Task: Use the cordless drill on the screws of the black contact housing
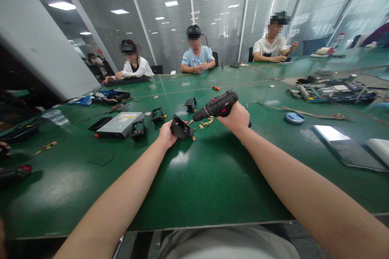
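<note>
My left hand [168, 134] is closed on a black plastic housing [181, 128], a hollow box-like part tilted just above the green table [212, 186]. A black cordless drill [217, 105] with red marks is in my right hand [235, 118], fingers wrapped round its grip. The drill's nose points left toward the housing, close to its right side; whether the bit touches it I cannot tell. Small brass-coloured metal pieces [207, 122] lie scattered below the drill. Similar black housings [157, 115] stand on the table to the left and behind, one of them [191, 104] farther back.
Left of my hands lies a silver disc drive [121, 124]. To the right are a blue round lid [294, 118], a tablet-like slab [343, 145] and circuit boards [334, 91]. Three people sit across the table. Another drill-like tool [15, 172] shows at the left edge.
</note>
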Action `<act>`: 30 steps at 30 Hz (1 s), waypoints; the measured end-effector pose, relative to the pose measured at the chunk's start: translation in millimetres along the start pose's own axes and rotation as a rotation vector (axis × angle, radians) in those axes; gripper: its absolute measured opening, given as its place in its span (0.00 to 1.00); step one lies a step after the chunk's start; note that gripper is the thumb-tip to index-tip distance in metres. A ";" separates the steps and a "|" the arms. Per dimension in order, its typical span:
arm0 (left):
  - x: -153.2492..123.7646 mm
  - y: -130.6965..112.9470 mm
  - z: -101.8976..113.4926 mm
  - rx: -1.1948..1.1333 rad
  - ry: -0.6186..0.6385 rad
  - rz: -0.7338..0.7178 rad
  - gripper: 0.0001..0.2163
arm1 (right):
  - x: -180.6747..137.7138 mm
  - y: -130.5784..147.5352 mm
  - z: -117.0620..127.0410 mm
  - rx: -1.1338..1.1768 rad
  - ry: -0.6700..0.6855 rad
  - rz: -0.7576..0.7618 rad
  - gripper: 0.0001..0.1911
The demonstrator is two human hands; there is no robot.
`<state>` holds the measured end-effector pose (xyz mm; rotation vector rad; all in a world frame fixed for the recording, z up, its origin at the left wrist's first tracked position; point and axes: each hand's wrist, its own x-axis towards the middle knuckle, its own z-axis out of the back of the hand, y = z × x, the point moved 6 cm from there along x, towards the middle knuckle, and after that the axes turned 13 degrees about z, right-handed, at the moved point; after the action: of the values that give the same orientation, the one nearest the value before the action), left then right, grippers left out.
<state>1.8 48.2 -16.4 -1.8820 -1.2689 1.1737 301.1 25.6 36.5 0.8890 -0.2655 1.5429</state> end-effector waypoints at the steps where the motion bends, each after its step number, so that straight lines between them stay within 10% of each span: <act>1: 0.0 0.1 0.0 0.002 0.000 0.002 0.13 | 0.0 -0.1 -0.1 0.001 0.003 -0.003 0.31; 30: -3.2 -1.1 -2.0 -0.004 0.002 -0.004 0.13 | -0.7 1.0 1.6 0.001 -0.021 0.011 0.32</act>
<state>2.6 45.7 -13.5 -1.8824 -1.2747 1.1676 300.7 23.9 37.5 0.9068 -0.2847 1.5443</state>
